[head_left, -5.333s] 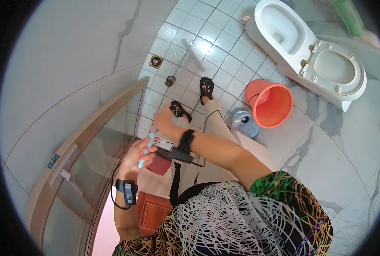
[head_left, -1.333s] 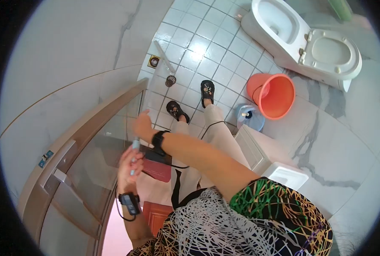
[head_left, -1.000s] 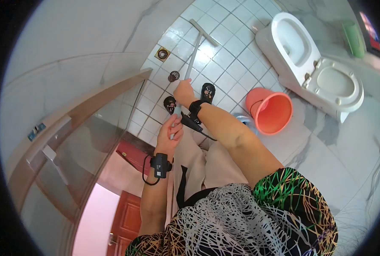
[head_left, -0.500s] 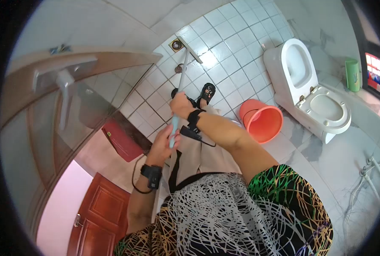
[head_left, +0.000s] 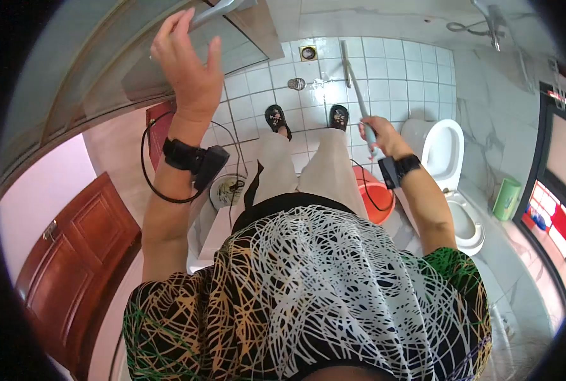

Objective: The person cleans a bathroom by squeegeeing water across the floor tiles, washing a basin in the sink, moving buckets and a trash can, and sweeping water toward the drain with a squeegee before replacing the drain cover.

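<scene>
My right hand (head_left: 382, 135) is wrapped round the pale blue grip of a long-handled floor squeegee (head_left: 359, 96). Its grey pole slants up and left to a flat blade, which rests on the white floor tiles (head_left: 326, 85). Raised at the upper left, my left hand (head_left: 191, 70) holds nothing and has its fingers apart. Close behind its fingertips is the metal handle (head_left: 214, 11) of the glass door; whether they touch, I cannot tell. A black device with a cable is strapped on each wrist.
A toilet (head_left: 443, 150) with raised lid stands at right, beside an orange bucket (head_left: 377, 202). A floor drain (head_left: 308, 53) and a round drain cover (head_left: 297, 84) lie ahead. The glass door's frame (head_left: 262, 28) stands upper left, a brown wooden door (head_left: 79, 273) lower left.
My left hand has let go of the squeegee and risen toward the door handle. My right hand has moved right with the squeegee, its blade now right of the drain. The view has turned.
</scene>
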### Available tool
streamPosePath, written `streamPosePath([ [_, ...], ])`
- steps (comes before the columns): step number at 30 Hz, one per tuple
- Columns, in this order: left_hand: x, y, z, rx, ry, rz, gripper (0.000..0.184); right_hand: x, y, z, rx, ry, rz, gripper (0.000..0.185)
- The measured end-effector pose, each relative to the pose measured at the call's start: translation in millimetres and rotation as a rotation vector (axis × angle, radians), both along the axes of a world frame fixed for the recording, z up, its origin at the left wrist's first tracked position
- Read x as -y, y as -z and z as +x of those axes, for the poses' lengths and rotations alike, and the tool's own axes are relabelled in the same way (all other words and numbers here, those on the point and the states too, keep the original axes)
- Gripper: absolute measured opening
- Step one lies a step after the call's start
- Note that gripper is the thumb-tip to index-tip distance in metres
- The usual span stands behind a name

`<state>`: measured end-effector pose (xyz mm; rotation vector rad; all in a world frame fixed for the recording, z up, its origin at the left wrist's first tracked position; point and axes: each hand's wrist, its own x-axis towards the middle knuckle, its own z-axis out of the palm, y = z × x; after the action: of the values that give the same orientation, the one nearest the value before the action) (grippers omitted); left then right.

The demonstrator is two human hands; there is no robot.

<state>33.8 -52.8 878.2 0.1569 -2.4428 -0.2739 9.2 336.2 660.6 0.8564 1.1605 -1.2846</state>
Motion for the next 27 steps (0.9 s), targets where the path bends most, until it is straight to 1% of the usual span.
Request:
streamPosePath([
  [1, 2, 0, 0, -0.013, -0.027, -0.053, 0.047, -2, -15, -4, 0.018, -0.089, 0.006, 0.012],
  [2, 2, 0, -3, 0.089, -0.067, -0.066, 0.047, -9, -26, -7, 0.042, -0.174, 0.016, 0.013],
  [3, 2, 0, -1, 0.188, -0.114, -0.072, 0.047, -19, -23, -8, 0.046, -0.233, 0.003, 0.015],
  [4, 3, 2, -1, 0.282, -0.168, -0.076, 0.048, -22, -30, -10, 0.025, -0.299, 0.053, 0.014],
  [6, 26, 20, 3, 0.259, -0.205, -0.066, 0.045, -25, -47, -8, -0.024, -0.421, 0.153, 0.014],
  [7, 41, 28, 8, 0.255, -0.217, -0.058, 0.044, -27, -49, -10, 0.011, -0.480, 0.179, 0.014],
  [10, 87, 42, 34, 0.258, -0.229, 0.009, 0.043, -50, -11, 5, 0.038, -0.603, 0.249, 0.019],
  [11, 98, 43, 42, 0.255, -0.246, 0.022, 0.041, -48, -15, 12, -0.083, -0.516, 0.311, 0.022],
  [12, 102, 46, 48, 0.255, -0.259, 0.030, 0.039, -55, -17, 6, -0.109, -0.591, 0.371, 0.023],
  [14, 102, 48, 62, 0.279, -0.275, 0.066, 0.039, -43, -58, -1, -0.138, -0.743, 0.498, 0.024],
  [15, 102, 49, 72, 0.287, -0.285, 0.088, 0.039, -74, -30, -5, -0.244, -0.828, 0.382, 0.025],
  [18, 97, 48, 106, 0.252, -0.315, 0.076, 0.042, -73, -47, -13, -0.381, -1.050, 0.423, 0.021],
  [19, 89, 52, 120, 0.240, -0.314, 0.063, 0.043, -78, -50, -14, -0.421, -1.088, 0.423, 0.019],
  [21, 78, 58, 153, 0.263, -0.364, 0.284, 0.048, -84, -60, -21, -0.494, -1.167, 0.431, 0.015],
  [23, 58, 46, 181, 0.293, -0.398, 0.290, 0.053, -55, -101, -36, -0.426, -1.278, 0.477, 0.014],
  [24, 43, 34, 190, 0.265, -0.435, 0.403, 0.059, -41, -115, -41, -0.391, -1.329, 0.499, 0.014],
  [25, 27, 22, 199, 0.238, -0.469, 0.516, 0.066, -36, -115, -47, -0.409, -1.385, 0.486, 0.019],
  [27, 11, 33, 234, 0.155, -0.496, 0.569, 0.081, -29, -103, -55, -0.604, -1.508, 0.369, 0.021],
])
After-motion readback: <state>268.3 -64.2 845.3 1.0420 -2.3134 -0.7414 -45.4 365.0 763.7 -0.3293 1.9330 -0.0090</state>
